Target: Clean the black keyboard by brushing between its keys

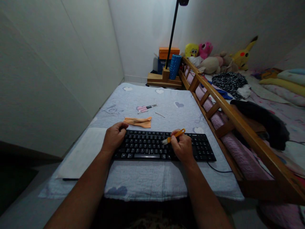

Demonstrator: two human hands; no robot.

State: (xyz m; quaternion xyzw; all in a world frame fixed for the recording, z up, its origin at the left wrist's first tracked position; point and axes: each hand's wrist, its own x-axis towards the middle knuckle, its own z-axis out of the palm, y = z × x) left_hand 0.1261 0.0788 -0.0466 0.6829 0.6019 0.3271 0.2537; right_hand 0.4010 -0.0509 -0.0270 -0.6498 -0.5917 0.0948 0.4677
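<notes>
A black keyboard (143, 146) lies across a table spread with a pale blue patterned cloth (147, 181). My right hand (183, 145) is closed round the yellow handle of a small brush (175, 136), whose pale bristles point left, at the keys right of the keyboard's middle. My left hand (115, 136) grips the keyboard's upper left corner, fingers curled over the edge. Just behind the keyboard lies a crumpled orange cloth (138, 122). Farther back are a thin tool with a pink and black handle (145, 108) and a thin white stick (160, 114).
A flat white sheet or pad (83, 152) lies at the table's left. A wooden bed rail (228, 117) runs along the right side, with bedding and plush toys beyond it. A black pole (172, 31) on a wooden base stands behind the table. The keyboard's cable (219, 170) trails right.
</notes>
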